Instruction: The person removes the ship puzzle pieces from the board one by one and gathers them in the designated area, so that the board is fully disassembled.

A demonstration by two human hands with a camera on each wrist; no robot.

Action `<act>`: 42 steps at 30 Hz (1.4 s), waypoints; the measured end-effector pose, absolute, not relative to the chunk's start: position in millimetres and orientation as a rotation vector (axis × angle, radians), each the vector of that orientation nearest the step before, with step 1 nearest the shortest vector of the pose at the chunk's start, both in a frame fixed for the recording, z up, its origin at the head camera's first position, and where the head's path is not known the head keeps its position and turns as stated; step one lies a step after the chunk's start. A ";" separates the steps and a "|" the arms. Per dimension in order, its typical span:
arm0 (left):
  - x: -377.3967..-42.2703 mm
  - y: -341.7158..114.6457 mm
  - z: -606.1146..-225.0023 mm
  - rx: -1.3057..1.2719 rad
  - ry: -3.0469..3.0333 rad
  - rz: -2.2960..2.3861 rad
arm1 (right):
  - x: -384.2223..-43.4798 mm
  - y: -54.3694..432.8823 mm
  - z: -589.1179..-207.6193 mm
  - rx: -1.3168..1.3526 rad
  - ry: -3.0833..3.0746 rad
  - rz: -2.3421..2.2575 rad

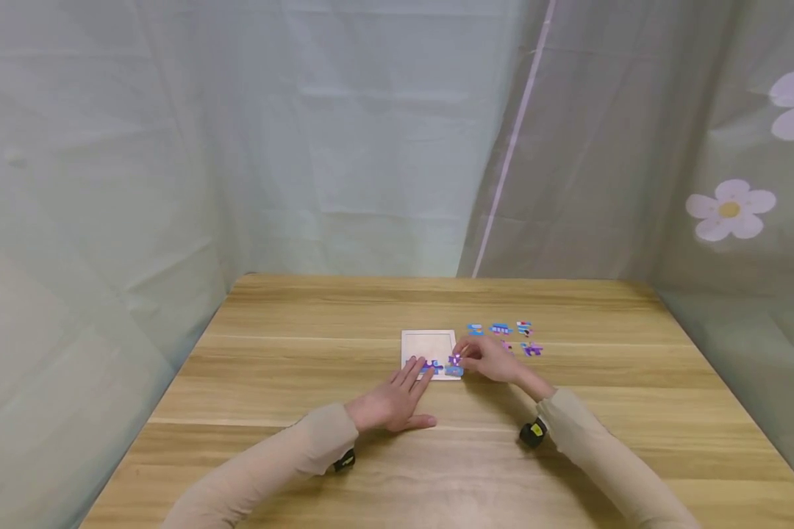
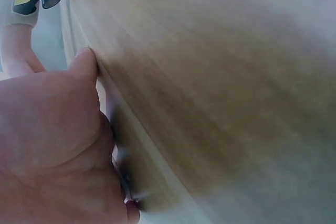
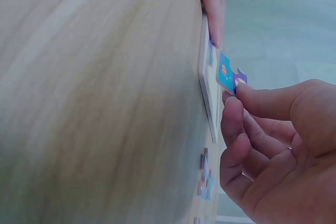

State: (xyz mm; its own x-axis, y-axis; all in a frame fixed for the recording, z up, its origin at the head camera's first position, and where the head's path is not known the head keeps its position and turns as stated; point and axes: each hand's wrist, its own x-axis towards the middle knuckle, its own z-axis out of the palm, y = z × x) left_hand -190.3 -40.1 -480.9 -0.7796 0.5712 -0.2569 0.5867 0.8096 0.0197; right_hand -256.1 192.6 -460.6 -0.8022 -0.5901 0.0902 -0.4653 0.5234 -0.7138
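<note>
A white-rimmed puzzle tray (image 1: 428, 332) lies on the wooden table. My left hand (image 1: 393, 402) rests across its near left part with fingers straight, touching the blue and purple jigsaw pieces (image 1: 431, 364) there and partly hiding them. Between thumb and fingertips my right hand (image 1: 492, 358) pinches a blue and purple jigsaw piece (image 3: 226, 73). The right wrist view shows that piece tilted up on edge above the tray, near its lower right corner. My left palm (image 2: 52, 145) covers most of the tray in the left wrist view.
Several loose jigsaw pieces (image 1: 500, 328) lie on the table right of the tray, one purple piece (image 1: 532, 349) farthest out. Part of another piece sits behind my right hand. Fabric curtains (image 1: 384, 147) hang along the table's far and side edges.
</note>
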 end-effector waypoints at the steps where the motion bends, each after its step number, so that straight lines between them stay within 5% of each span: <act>1: -190.3 -40.0 -481.4 0.893 2.745 -0.089 | -255.2 194.1 -459.7 -0.899 2.598 -1.150; 42: -193.7 -42.6 -491.2 0.935 2.772 -0.077 | -243.8 226.9 -463.1 -0.586 2.525 -1.300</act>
State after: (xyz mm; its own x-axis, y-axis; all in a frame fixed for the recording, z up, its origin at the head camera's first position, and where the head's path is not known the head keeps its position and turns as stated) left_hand -193.7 -42.6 -491.2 -0.7752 0.5926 -0.2187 0.6038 0.7969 0.0191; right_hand -243.8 226.9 -463.1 -0.8905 -0.4540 -0.0298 -0.2396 0.5237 -0.8175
